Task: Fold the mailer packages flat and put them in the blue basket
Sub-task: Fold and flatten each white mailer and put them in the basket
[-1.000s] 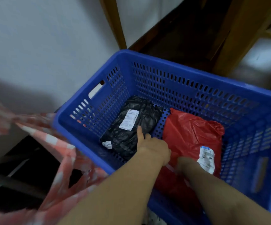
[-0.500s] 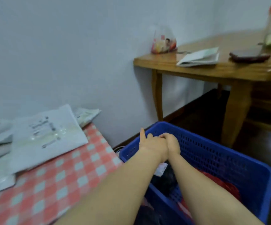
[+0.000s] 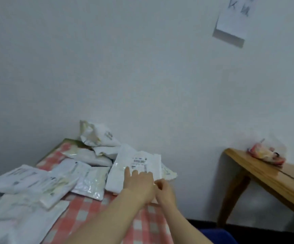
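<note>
White mailer (image 3: 135, 170) (glossy, crinkled plastic) lies under flat left hand (image 3: 139, 184); right hand (image 3: 164, 191) pinches its edge.

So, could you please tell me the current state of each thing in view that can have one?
Labelled white mailer: lying flat on the checked cloth, left hand resting on it.
Mailer pile: unfolded, some crumpled.
Blue basket: only its rim shows.
Left hand: fingers straight.
Right hand: fingers curled at the mailer's edge.
</note>
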The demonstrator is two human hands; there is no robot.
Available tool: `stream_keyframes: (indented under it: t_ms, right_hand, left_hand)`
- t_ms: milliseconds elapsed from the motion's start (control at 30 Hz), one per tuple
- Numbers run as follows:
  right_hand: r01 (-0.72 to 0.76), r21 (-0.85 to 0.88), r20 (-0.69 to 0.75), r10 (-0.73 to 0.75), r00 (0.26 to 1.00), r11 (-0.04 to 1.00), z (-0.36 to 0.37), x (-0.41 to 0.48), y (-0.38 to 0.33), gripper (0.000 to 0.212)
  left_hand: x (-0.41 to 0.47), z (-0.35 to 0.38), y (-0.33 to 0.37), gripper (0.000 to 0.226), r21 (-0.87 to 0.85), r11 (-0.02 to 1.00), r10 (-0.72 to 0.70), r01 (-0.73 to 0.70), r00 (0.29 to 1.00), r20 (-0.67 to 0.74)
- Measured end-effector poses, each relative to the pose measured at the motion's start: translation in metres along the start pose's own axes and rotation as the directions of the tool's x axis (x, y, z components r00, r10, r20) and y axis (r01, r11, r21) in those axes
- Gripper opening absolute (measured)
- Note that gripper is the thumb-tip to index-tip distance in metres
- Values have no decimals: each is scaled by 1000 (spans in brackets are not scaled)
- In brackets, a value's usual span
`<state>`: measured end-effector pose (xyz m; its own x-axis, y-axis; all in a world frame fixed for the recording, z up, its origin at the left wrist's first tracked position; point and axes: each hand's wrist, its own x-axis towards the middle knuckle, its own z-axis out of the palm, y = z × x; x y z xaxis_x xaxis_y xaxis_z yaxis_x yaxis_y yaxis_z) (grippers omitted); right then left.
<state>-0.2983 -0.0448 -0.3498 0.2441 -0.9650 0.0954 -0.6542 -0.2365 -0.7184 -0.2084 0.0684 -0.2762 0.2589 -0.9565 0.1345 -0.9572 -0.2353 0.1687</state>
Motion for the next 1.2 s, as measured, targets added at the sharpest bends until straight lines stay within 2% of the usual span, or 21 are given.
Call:
stream_keyframes:
  t_ms: [33, 100, 167, 233, 333, 400, 467, 533, 667, 733, 833, 933, 1033, 1133, 1200]
  right_hand:
    - [11, -86, -7, -12, 1000, 996, 12, 13, 2, 35]
    - [-42, -186, -118, 21, 993, 982, 36, 42, 0, 52]
    - [-194, -172, -193, 160, 968, 966, 51, 62, 5, 66]
    - [-337, -137, -191, 309, 932, 932, 56, 73, 11, 75]
    - [-368, -154, -227, 329, 917, 917, 52, 81, 18, 79]
    - [-302, -72, -259, 275, 926, 951, 52, 79, 19, 68]
    - [-171, 129, -241, 198, 950, 977, 48, 71, 19, 47]
    - [-95, 246, -226, 153, 962, 964, 38, 55, 15, 32]
    - [-43, 446, -171, 132, 976, 894, 2, 15, 8, 20]
    - [-76, 518, -63, 127, 990, 852, -15, -3, 10, 14]
    - [-158, 518, 104, 122, 987, 841, -31, -28, 23, 10]
    - [-217, 483, 245, 107, 964, 848, -36, -51, 39, 8]
    - [-319, 512, 359, 139, 923, 797, -37, -64, 47, 19]
    - [-416, 528, 369, 241, 898, 740, -33, -62, 46, 40]
    - [-419, 541, 326, 278, 904, 729, -31, -59, 43, 42]
  left_hand:
    - [6, 6, -17, 47, -7, 999, -34, 34, 999, 10]
    - [18, 22, -47, 47, -27, 995, -92, 93, 995, 31]
    - [27, 40, -70, 46, -51, 990, -130, 133, 989, 65]
    - [31, 56, -85, 49, -63, 986, -149, 155, 984, 93]
    - [35, 67, -94, 54, -103, 977, -175, 185, 980, 93]
    - [36, 73, -94, 57, -142, 967, -199, 213, 974, 105]
    - [34, 75, -90, 62, -188, 952, -223, 242, 968, 119]
    - [27, 76, -84, 64, -236, 938, -238, 255, 966, 99]
    - [4, 66, -75, 66, -326, 905, -281, 272, 959, 22]
    - [-10, 61, -70, 66, -406, 870, -321, 279, 946, -38]
    - [-29, 53, -65, 70, -602, 740, -393, 298, 919, -28]
    - [-42, 52, -69, 76, -789, 518, -471, 331, 880, 60]
    - [-51, 60, -76, 74, -900, 266, -549, 345, 822, 153]
    - [-57, 65, -77, 56, -938, 83, -578, 337, 783, 230]
    - [-58, 63, -75, 48, -942, -8, -570, 336, 773, 280]
